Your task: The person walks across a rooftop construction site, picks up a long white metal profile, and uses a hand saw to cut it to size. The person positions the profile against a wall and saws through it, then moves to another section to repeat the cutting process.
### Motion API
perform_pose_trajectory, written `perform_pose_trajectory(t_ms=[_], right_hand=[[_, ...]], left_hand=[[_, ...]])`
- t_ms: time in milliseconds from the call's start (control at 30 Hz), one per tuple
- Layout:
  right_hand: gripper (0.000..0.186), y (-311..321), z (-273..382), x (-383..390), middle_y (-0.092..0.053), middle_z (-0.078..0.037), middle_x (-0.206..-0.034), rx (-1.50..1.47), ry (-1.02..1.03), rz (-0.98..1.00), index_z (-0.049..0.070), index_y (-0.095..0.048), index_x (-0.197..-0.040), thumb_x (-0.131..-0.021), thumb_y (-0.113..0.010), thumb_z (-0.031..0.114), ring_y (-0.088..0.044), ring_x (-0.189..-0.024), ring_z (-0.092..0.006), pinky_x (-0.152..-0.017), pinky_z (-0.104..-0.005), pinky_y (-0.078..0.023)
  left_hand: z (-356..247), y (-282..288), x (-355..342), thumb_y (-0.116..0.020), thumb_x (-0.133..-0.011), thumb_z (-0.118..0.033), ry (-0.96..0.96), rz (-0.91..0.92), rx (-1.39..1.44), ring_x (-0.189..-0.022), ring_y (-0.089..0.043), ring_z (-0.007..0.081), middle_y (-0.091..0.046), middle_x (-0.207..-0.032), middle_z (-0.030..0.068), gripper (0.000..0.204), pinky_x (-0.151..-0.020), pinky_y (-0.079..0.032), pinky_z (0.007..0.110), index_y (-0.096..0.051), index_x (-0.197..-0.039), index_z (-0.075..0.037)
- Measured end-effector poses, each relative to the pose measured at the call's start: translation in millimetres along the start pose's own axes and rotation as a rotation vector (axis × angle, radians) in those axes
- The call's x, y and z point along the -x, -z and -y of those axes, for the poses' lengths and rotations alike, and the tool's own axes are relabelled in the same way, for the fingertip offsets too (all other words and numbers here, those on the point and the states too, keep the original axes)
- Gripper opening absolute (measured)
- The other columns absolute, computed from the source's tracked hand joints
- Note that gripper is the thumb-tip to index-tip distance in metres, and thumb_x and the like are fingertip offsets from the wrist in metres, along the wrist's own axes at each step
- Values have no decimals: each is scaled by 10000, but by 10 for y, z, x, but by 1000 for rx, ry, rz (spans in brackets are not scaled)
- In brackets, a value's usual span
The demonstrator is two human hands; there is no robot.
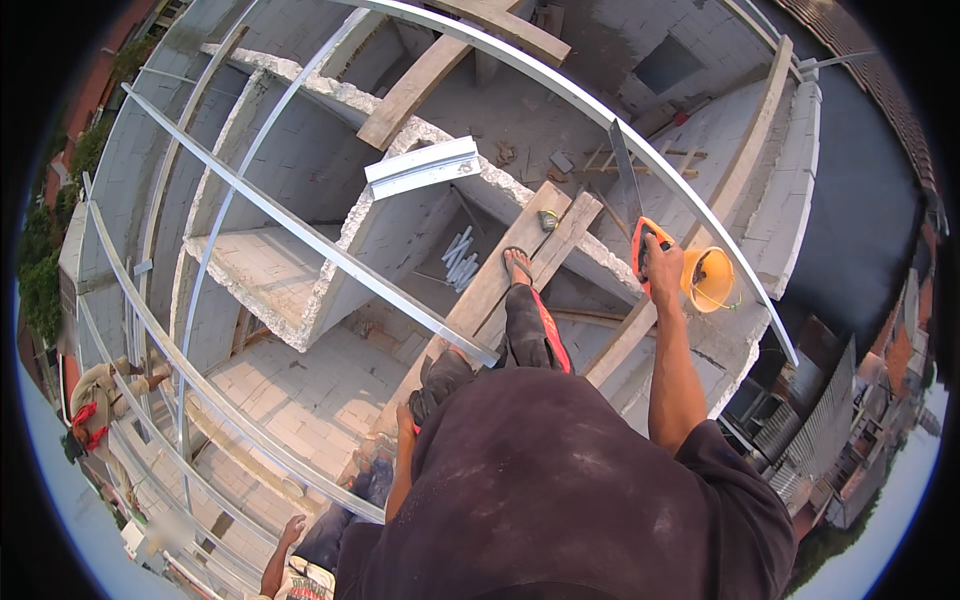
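My right hand [661, 266] is closed round the orange handle of a hand saw [626, 172]. The dark saw blade points up and away, its upper end by a long curved-looking metal channel [570, 85]. A yellow round container [708, 279], possibly a hard hat turned over, sits just right of that hand. My left hand [405, 418] is low beside my left knee, its fingers mostly hidden. My sandalled foot rests on wooden planks [500, 262], near a small yellow-green and black object [548, 220] that looks like a tape measure.
Rough-topped block walls [350, 225] drop to rooms below. A short metal channel piece [423, 168] lies across a wall top. A long metal bar [300, 235] ends near my knees. Two other people, one at far left [98, 395] and one at lower left [310, 575], are close to metal rails.
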State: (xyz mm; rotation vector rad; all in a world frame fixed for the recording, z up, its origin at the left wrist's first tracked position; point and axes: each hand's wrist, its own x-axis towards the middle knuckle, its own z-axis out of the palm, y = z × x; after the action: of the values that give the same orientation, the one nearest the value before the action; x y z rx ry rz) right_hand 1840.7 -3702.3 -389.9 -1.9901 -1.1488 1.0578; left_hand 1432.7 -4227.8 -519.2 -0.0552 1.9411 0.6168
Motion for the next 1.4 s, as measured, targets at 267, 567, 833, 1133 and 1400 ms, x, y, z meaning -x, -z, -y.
perform_pose_trajectory(t_ms=[267,567,833,1133,1400], right_hand=[[271,-155,548,-1012,-633,-70,-700,123,63,85,-11,-682,-1037,-955,-657,246,-595,-511,-172,-473,-350,-460],[215,-316,41,-1401,-564,-38,-612,0,-29,121,23,-632,-858,-964,-618,209,-527,-436,-141,-378,-332,-432],[229,-114,88,-1370,-531,-22,-566,-139,-87,191,42,-618,-801,-961,-617,205,-513,-415,-130,-365,-317,-418],[304,-106,100,-1280,-631,-67,-712,80,157,125,-18,-684,-1064,-982,-653,274,-592,-525,-147,-466,-333,-474],[383,-1,241,-824,-678,-106,-805,71,34,206,-38,-679,-1158,-975,-666,298,-670,-610,-179,-524,-336,-512]], left_hand=[[-904,-311,463,-716,-866,-292,219,-253,200,-861,-667,246,-693,-1069,155,685,-697,-535,403,-501,-1420,48],[-325,-521,93,-812,-770,-358,-43,-250,-152,-1109,-686,349,-673,-1238,295,789,-970,-533,392,-561,-1328,139],[-837,-553,141,-792,-780,-458,224,-466,-113,-1288,-595,400,-604,-1353,334,864,-1084,-460,409,-542,-1354,138],[-310,-546,95,-695,-907,-524,116,-829,-99,-1311,-552,436,-558,-1386,352,850,-1105,-424,437,-489,-1411,129],[-522,-651,442,-695,-910,-523,182,-614,163,-1318,-549,424,-550,-1397,348,871,-1075,-454,449,-456,-1436,129]])
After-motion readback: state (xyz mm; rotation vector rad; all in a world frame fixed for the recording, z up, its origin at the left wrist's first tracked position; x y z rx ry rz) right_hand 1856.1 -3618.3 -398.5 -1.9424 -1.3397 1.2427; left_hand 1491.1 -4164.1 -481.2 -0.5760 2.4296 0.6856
